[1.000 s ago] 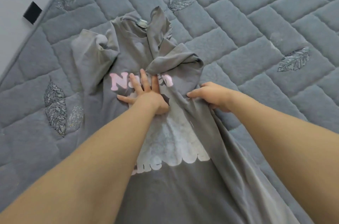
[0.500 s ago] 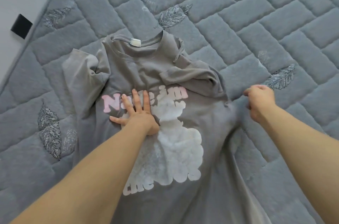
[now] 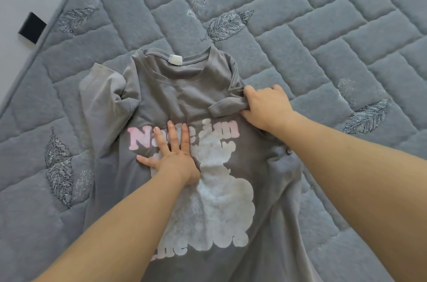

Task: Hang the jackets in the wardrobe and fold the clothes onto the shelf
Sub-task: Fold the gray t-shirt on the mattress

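Note:
A grey T-shirt with pink lettering and a white print lies front up on the quilted grey mattress, collar away from me. My left hand presses flat on the chest print, fingers straight and spread. My right hand grips the shirt's right sleeve, which is folded inward across the chest. The left sleeve lies crumpled at the shirt's left side. The shirt's hem runs out of view at the bottom.
The mattress has a brick quilt pattern with silver leaf embroidery. Its left edge meets a pale floor, where a small black object sits. No wardrobe, shelf or jackets are in view.
The shirt's collar and right side have been spread flatter. My right hand moved from the mattress beside the shirt onto the right sleeve and took hold of it. My left hand stayed pressing.

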### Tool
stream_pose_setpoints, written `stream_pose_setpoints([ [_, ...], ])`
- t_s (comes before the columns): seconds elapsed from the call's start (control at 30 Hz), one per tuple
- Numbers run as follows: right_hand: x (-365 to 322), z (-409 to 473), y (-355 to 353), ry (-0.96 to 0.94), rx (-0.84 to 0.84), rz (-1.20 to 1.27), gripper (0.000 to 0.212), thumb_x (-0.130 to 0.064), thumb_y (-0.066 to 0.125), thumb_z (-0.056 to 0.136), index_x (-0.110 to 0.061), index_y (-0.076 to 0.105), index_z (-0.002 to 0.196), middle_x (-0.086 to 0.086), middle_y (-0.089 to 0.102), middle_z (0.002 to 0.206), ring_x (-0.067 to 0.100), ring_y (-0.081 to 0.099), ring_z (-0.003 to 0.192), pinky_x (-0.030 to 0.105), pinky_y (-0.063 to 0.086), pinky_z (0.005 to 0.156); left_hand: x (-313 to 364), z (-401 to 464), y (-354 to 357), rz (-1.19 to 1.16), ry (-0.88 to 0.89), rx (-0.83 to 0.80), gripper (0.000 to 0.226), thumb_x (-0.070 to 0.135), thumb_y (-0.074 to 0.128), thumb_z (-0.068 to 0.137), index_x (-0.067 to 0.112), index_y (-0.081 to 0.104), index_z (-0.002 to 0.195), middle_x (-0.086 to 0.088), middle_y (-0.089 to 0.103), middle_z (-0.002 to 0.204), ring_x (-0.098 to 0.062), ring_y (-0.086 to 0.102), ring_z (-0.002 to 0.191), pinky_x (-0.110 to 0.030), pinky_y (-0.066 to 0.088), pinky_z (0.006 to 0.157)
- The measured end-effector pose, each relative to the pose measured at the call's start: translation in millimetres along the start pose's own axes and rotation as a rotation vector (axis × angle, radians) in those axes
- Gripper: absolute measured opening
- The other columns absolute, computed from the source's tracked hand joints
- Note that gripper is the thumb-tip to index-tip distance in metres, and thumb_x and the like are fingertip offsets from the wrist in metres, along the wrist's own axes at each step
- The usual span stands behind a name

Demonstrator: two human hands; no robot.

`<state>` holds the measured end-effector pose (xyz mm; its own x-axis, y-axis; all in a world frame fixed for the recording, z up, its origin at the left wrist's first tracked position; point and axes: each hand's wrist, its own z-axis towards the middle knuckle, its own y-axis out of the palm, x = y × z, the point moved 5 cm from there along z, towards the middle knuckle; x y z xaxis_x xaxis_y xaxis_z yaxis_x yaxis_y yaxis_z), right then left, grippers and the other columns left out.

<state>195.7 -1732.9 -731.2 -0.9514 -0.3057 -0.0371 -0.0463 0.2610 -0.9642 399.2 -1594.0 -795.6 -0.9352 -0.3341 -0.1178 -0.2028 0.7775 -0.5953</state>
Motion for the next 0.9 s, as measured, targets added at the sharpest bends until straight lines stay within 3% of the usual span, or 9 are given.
stream_pose_setpoints([
  [0.1, 56.1, -11.7, -15.7, 0.334, 0.143, 0.209, 0.025, -0.035, 0.041, 0.097, -0.010, 0.044, 0.100, 0.023, 0.065, 0.104, 0.042, 0.062, 0.097, 0.043, 0.036, 0.071, 0.2, 0.7, -0.2, -0.008, -0.010, -0.003, 0.123, 0.039, 0.058, 0.078, 0.032, -0.056, 0.126, -0.002, -0.069, 0.125, -0.042, -0.055, 0.121, -0.088, 0.002, 0.089],
  [0.27, 161.4, -43.5, -23.1, 1.049, 0.244, 0.233, 0.056, -0.044, 0.048, 0.098, -0.002, 0.038, 0.134, 0.026, 0.045, 0.138, 0.043, 0.042, 0.128, 0.048, 0.034, 0.102, 1.9, 2.6, 1.0, -0.012, -0.018, 0.034, 0.125, 0.031, 0.056, 0.074, 0.030, -0.058, 0.123, -0.003, -0.069, 0.125, -0.043, -0.056, 0.120, -0.089, 0.002, 0.088],
  [0.33, 146.7, -45.9, -16.9, 0.953, 0.233, 0.102, 0.065, -0.045, 0.051, 0.095, -0.008, 0.029, 0.144, 0.022, 0.031, 0.148, 0.041, 0.031, 0.134, 0.053, 0.024, 0.108, 2.3, 3.8, 2.4, -0.013, -0.024, 0.050, 0.125, 0.028, 0.056, 0.071, 0.030, -0.059, 0.122, -0.003, -0.068, 0.126, -0.043, -0.056, 0.120, -0.089, 0.001, 0.087],
  [0.43, 57.6, -38.8, 6.3, 0.502, 0.249, 0.115, 0.069, -0.044, 0.045, 0.093, -0.014, 0.025, 0.151, 0.019, 0.023, 0.155, 0.036, 0.022, 0.141, 0.060, 0.011, 0.113, 1.4, 6.7, 4.2, -0.012, -0.026, 0.083, 0.127, 0.030, 0.057, 0.070, 0.029, -0.060, 0.119, -0.004, -0.068, 0.127, -0.044, -0.056, 0.120, -0.089, -0.002, 0.084],
  [0.53, -38.2, -37.4, 49.3, 0.207, 0.006, 0.212, 0.070, -0.051, 0.030, 0.098, -0.022, 0.007, 0.157, 0.010, -0.004, 0.164, 0.028, -0.005, 0.150, 0.059, -0.009, 0.116, 0.7, 8.6, 4.8, -0.009, 0.022, 0.124, 0.127, 0.035, 0.057, 0.071, 0.030, -0.060, 0.118, -0.003, -0.068, 0.127, -0.044, -0.058, 0.118, -0.089, -0.008, 0.082],
  [0.6, -58.3, -42.7, 74.0, 0.188, -0.055, 0.205, 0.070, -0.054, 0.023, 0.099, -0.025, -0.004, 0.157, 0.006, -0.019, 0.163, 0.025, -0.021, 0.148, 0.055, -0.015, 0.117, 0.8, 8.4, 5.5, -0.001, 0.094, 0.134, 0.123, 0.039, 0.054, 0.073, 0.032, -0.058, 0.122, -0.001, -0.067, 0.128, -0.042, -0.061, 0.116, -0.088, -0.015, 0.082],
  [0.7, -50.5, -46.4, 85.5, 0.208, 0.126, 0.178, 0.069, -0.056, 0.021, 0.098, -0.026, 0.003, 0.158, 0.008, -0.010, 0.164, 0.024, -0.015, 0.150, 0.052, -0.011, 0.119, -14.4, 9.6, 3.8, -0.020, 0.309, 0.176, 0.116, 0.038, 0.048, 0.067, 0.041, -0.047, 0.133, 0.008, -0.060, 0.138, -0.030, -0.061, 0.119, -0.082, -0.025, 0.085],
  [0.8, -52.9, -39.0, 99.8, 0.183, 0.186, 0.127, 0.068, -0.056, 0.021, 0.097, -0.026, 0.008, 0.157, 0.010, -0.002, 0.165, 0.026, -0.009, 0.151, 0.052, -0.009, 0.119, -61.8, 1.8, -17.1, -0.065, 0.486, 0.461, 0.100, 0.057, 0.046, 0.065, 0.046, -0.004, 0.152, 0.005, -0.009, 0.159, -0.022, -0.012, 0.144, -0.059, -0.007, 0.109],
  [0.9, -55.9, -38.1, 96.0, 0.206, 0.169, 0.071, 0.070, -0.055, 0.018, 0.096, -0.023, 0.008, 0.157, 0.012, -0.001, 0.164, 0.028, -0.009, 0.151, 0.054, -0.011, 0.118, -114.3, -8.0, -53.1, -0.306, 0.340, 0.915, 0.074, 0.046, 0.056, 0.076, 0.023, 0.041, 0.145, -0.011, 0.034, 0.146, -0.034, 0.031, 0.134, -0.051, 0.021, 0.106],
])
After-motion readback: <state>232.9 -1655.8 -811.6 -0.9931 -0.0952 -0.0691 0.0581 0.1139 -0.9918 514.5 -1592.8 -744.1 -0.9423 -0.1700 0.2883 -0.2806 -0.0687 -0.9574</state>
